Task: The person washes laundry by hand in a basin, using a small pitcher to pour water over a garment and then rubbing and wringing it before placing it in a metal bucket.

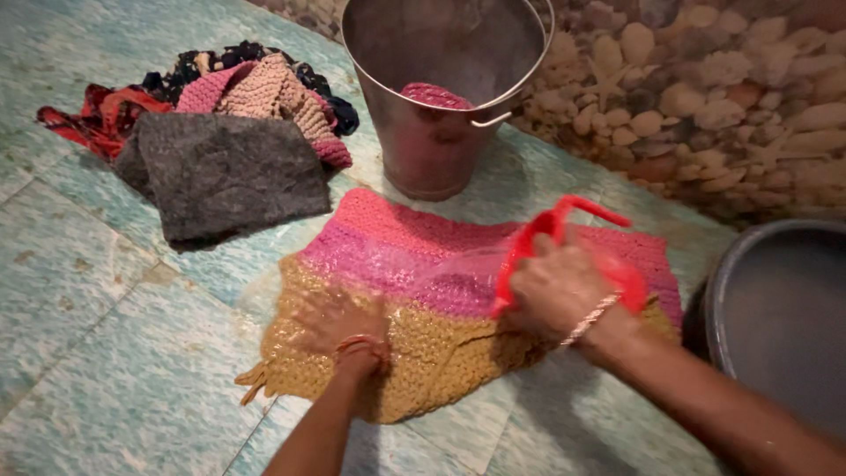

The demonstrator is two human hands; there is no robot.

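I see a knitted mat (423, 291) lying flat on the wet floor (106, 335), just in front of the metal bucket (441, 97). My left hand (339, 322) is spread flat, pressing on the mat's yellow part. My right hand (555, 291) is closed around a red mug (551, 238), tipped over the mat's pink part. A pile of clothes (220, 132) lies left of the bucket. A dark tub (775, 326) sits right of the mat.

Left hand (339, 322) pressed flat, fingers spread (blurred); right hand (557, 291) curled in a grip.
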